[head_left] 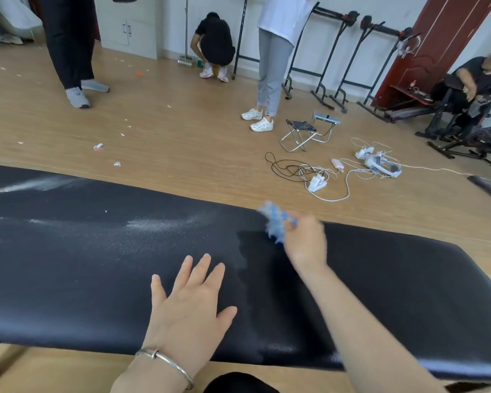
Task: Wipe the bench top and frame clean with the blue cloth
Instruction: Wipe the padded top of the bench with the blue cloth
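Grips blue cloth (275, 222) bunched in right hand (305, 241), fingers curled round it, over far edge of bench top (68, 279), towards its right end. Too blurred to tell whether cloth touches the padding. Rests left hand (190, 304) flat on bench top nearer the body, fingers straight and spread, holding nothing. Hands apart: left close in, right further fwd. Wears silver bangle (165, 361) on left wrist.

White dust (159, 225) in streaks across black padding left of cloth, w/ another smear at far left edge. Padding darker right of the hands.

Beyond bench: wood floor (182, 137) w/ paper scraps (98, 146). Folding stool (298, 131) to the right. Near it, tangle of cables (304, 170) w/ power strip (318, 181).

Further back: person in grey trousers (272, 66) standing, crouching person (214, 38) by wall, person in dark trousers (68, 52) at left. Seated person (471, 80) at far right, beside exercise bike (482, 137). Black racks (338, 52) along wall, red door (437, 46) next to them.
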